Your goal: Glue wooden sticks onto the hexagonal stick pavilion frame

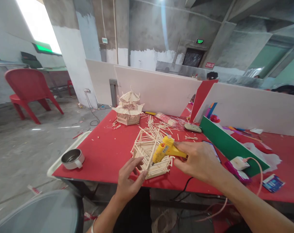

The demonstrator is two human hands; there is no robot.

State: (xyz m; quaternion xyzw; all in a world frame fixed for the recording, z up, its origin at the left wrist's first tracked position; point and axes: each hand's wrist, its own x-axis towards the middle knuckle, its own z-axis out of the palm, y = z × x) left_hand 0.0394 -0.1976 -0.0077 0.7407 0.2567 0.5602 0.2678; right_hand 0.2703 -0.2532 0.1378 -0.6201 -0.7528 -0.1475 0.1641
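My right hand [197, 160] is wrapped round the handle of a yellow glue gun [164, 149], whose tip points down at a lattice of thin wooden sticks [147, 150]. My left hand [131, 179] is at the near left edge of that stick structure, fingers apart, thumb and fingertips against its sticks. Whether the fingers hold a stick cannot be made out. Behind it on the red table [100, 158] stands a small pagoda [129, 110] built of similar sticks.
Loose sticks [150, 122] and a bagged bundle [165, 119] lie behind the structure. A white cup [73, 159] sits at the left corner. To the right are a green board [229, 145], a white charger [239, 163] with a pink cable, and a blue packet [273, 183]. White partitions [156, 89] line the back.
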